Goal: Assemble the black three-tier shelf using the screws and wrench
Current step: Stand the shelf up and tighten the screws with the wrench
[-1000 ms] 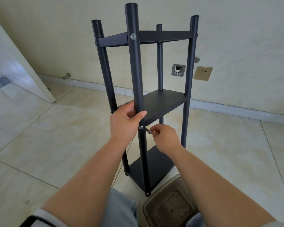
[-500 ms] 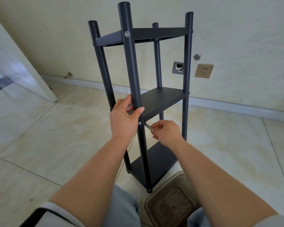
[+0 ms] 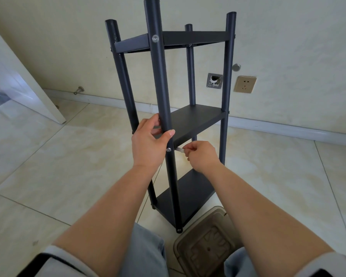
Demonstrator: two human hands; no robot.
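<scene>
Shelf point(image 3: 196, 120): one, at 12 o'clock
Tiers: three
Posts: four
Screws showing on near post: two point(image 3: 155, 38)
Hands: two, left hand point(image 3: 148, 144), right hand point(image 3: 202, 154)
Wrench point(image 3: 180, 149): one

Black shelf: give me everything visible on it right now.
The black shelf stands upright on the tiled floor near the wall: four round matte posts that look like metal, and three flat tiers, all mounted. Silver screws show on the front post. The left hand grips that post at the middle tier; the right hand pinches a small wrench beside a screw there.
</scene>
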